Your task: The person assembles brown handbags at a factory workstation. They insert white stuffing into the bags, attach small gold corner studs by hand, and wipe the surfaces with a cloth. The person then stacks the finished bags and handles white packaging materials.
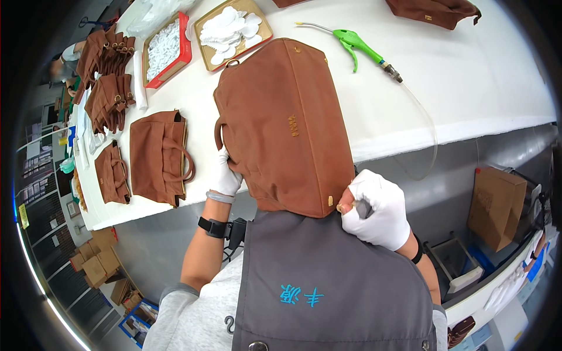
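Note:
A large brown handbag [275,128] lies tilted across the table's front edge, its near end against my grey apron [333,269]. My left hand [229,174], in a white glove, grips the bag's left side beside its handle [219,133]; the fingers are partly hidden. At the bag's near right corner, next to a small gold metal fitting [330,200], my white-gloved right hand [377,210] is closed in a pinch. Its bare fingertips show. A tiny gold-coloured bit appears at the fingertips and something grey inside the curled fingers, too small to name.
A green air blow gun [354,44] with a clear hose lies at the far right. White discs fill one tray [263,41]; small white pieces fill a red box [186,50]. Smaller brown bags [155,155] stand on the left. A cardboard box [496,205] is at right.

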`<state>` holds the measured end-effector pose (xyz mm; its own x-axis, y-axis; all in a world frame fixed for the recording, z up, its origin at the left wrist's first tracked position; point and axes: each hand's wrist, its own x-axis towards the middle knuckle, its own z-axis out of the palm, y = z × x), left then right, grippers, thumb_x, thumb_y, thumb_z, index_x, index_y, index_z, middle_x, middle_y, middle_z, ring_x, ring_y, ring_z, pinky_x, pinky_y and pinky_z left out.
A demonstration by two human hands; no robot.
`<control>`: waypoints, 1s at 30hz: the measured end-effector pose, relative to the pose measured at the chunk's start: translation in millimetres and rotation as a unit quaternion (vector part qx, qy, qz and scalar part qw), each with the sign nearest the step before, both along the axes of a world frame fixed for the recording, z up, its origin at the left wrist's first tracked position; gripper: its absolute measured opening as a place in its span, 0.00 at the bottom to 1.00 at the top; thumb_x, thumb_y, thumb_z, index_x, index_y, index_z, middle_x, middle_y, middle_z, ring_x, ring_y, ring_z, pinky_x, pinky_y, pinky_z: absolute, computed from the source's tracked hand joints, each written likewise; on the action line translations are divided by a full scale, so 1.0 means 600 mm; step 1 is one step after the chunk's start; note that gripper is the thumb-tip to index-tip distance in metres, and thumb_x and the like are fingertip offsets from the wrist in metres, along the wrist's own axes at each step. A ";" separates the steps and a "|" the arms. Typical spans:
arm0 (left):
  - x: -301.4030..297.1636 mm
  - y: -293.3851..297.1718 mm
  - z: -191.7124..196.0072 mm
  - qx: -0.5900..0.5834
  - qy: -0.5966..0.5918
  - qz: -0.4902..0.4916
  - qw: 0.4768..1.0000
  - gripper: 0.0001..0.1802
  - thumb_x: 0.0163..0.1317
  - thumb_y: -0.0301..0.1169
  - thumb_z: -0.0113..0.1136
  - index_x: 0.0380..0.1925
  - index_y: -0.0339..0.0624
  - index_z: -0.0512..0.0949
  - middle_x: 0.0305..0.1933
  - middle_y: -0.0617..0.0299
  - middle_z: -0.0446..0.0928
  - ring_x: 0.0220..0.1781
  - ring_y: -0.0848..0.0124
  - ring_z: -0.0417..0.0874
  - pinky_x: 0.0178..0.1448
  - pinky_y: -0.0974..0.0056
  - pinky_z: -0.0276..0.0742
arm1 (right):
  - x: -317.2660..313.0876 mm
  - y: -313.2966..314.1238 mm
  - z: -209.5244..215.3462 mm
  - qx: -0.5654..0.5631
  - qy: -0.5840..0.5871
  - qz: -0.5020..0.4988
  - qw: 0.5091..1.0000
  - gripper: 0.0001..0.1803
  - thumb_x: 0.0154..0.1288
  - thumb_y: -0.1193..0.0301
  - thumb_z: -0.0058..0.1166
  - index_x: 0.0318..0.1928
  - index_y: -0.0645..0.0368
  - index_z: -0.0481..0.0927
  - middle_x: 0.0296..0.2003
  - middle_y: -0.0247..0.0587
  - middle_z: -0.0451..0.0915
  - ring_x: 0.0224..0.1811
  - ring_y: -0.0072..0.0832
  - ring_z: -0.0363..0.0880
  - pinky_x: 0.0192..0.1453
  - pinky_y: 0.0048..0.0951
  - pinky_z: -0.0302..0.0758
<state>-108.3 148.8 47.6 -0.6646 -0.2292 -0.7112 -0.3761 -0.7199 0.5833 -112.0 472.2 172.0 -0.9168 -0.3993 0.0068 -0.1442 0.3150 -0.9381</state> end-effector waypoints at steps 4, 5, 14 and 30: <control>-0.001 -0.003 -0.008 0.009 0.006 -0.006 1.000 0.19 0.74 0.33 0.40 0.61 0.42 0.68 0.63 0.59 0.73 0.64 0.65 0.75 0.68 0.57 0.73 | 0.004 -0.008 -0.014 0.013 0.108 0.037 0.993 0.12 0.41 0.82 0.63 0.23 0.53 0.74 0.20 0.33 0.72 0.17 0.24 0.69 0.22 0.25 0.66; 0.000 -0.003 -0.010 0.011 0.009 -0.006 1.000 0.19 0.74 0.33 0.40 0.61 0.42 0.68 0.63 0.59 0.73 0.63 0.65 0.75 0.68 0.58 0.73 | 0.002 -0.009 -0.015 0.028 0.135 0.045 0.989 0.13 0.41 0.81 0.64 0.23 0.52 0.73 0.20 0.33 0.71 0.17 0.25 0.69 0.22 0.26 0.66; 0.009 -0.027 -0.037 0.042 0.043 -0.030 0.998 0.19 0.74 0.35 0.41 0.60 0.41 0.68 0.63 0.58 0.73 0.63 0.64 0.75 0.66 0.57 0.74 | -0.001 -0.021 -0.016 0.104 0.217 0.011 0.971 0.17 0.40 0.79 0.66 0.24 0.51 0.69 0.19 0.32 0.69 0.16 0.30 0.67 0.21 0.30 0.64; 0.004 -0.025 -0.029 0.051 0.046 -0.056 0.996 0.19 0.73 0.33 0.40 0.59 0.40 0.69 0.61 0.58 0.74 0.62 0.65 0.77 0.65 0.59 0.75 | 0.003 -0.013 -0.005 0.044 0.132 0.002 0.990 0.16 0.42 0.78 0.69 0.30 0.53 0.75 0.23 0.33 0.74 0.19 0.27 0.71 0.26 0.27 0.68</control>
